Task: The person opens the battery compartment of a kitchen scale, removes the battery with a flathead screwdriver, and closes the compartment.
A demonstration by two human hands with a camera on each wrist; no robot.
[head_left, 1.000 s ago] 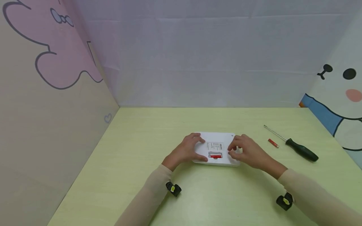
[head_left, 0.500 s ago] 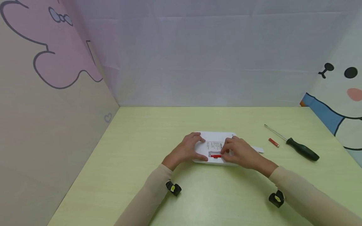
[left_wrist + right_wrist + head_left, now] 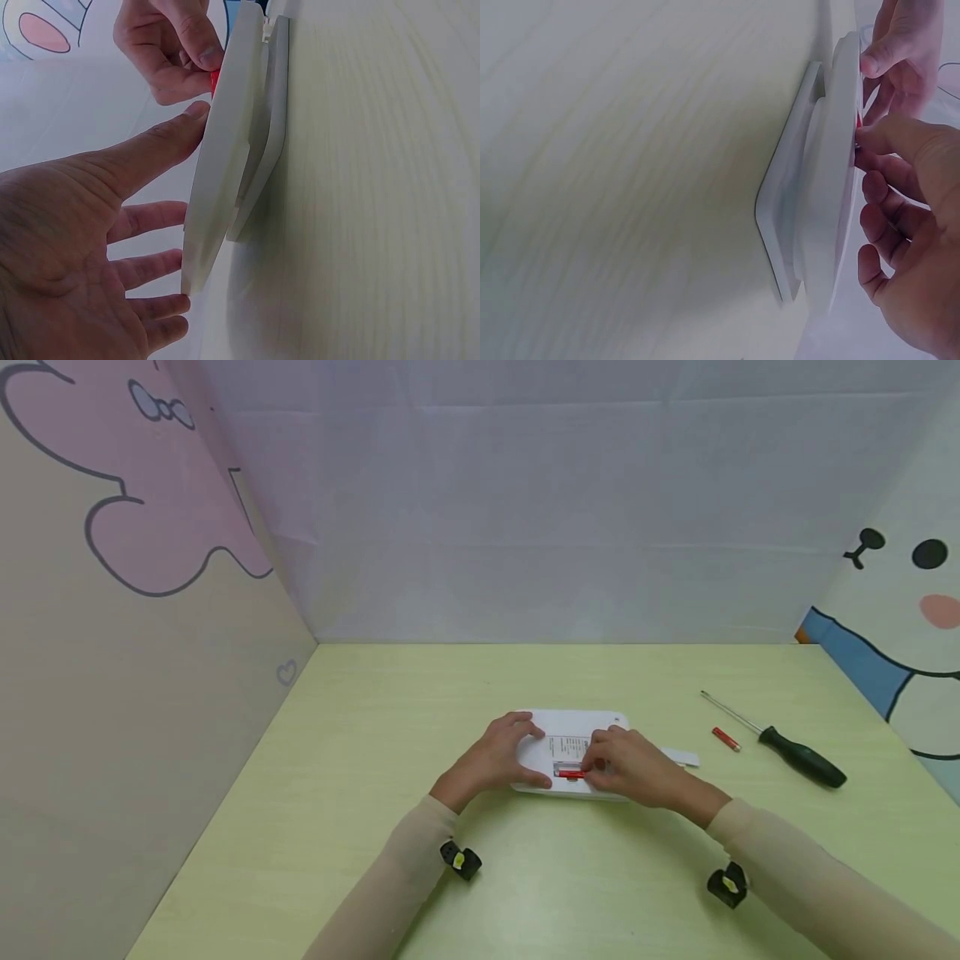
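Note:
A flat white device [image 3: 573, 723] lies with its label and battery compartment facing up; its sides show as two stacked slabs in both wrist views. Inside the compartment is a red battery [image 3: 570, 774], whose right end the thumb and index finger of my right hand [image 3: 633, 768] pinch. My left hand [image 3: 495, 752] spans the device's left side, its thumb and fairly straight fingers resting on the upper face. In the left wrist view, a bit of the red battery [image 3: 215, 79] shows under the right fingertips. The right hand covers part of the device's right side.
A second red battery [image 3: 726, 739] lies on the pale table [image 3: 420, 693] to the right, beside a screwdriver [image 3: 802, 758] with a dark green handle. A narrow white strip [image 3: 681, 757] sticks out from behind the right hand. Walls close off the back and sides.
My right hand has moved left, from the device's right part to the battery compartment, where it pinches the battery. The white strip has come into view behind it. My left hand has stayed in place.

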